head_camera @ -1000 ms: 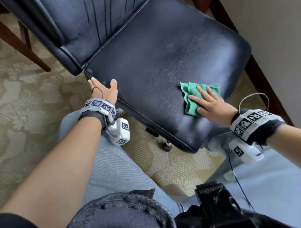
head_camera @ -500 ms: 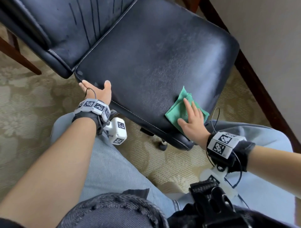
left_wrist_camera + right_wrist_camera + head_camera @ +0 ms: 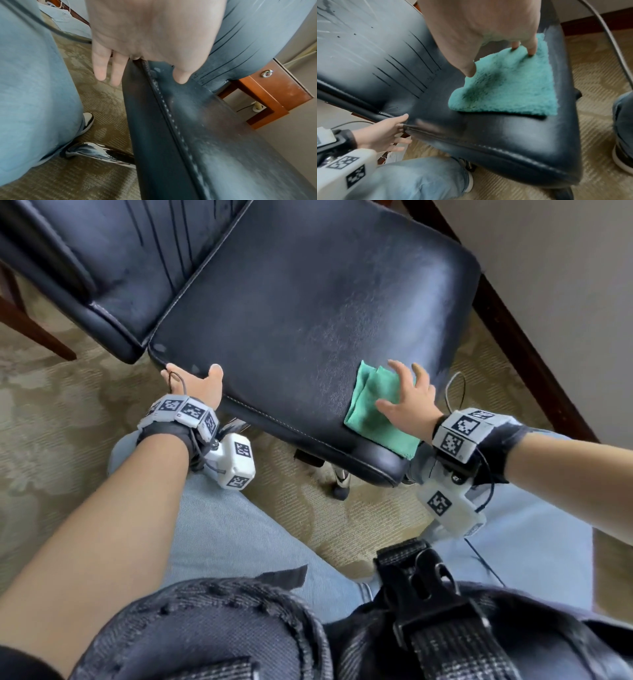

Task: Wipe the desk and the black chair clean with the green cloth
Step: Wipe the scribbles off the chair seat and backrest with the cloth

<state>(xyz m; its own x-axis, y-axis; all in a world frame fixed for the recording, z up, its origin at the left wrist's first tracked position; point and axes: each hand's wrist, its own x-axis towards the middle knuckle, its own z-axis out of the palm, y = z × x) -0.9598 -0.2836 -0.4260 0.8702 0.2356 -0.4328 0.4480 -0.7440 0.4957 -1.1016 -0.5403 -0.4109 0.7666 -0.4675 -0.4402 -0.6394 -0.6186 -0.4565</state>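
The black chair's seat fills the middle of the head view, with its backrest at the upper left. The green cloth lies folded on the seat's near right corner, and one end hangs over the edge. My right hand presses spread fingertips onto the cloth's far part. My left hand rests at the seat's near left corner. Its thumb lies on top and its straight fingers run down beside the edge.
Patterned beige carpet surrounds the chair. A dark wooden baseboard and the wall run close along the right. A brown wooden desk part stands behind the chair. The chrome chair base and my jeans-clad legs are below the seat.
My right hand swept the cloth from the seat's right middle toward the near right corner, where it now overhangs the edge. My left hand stayed at the seat's left corner.
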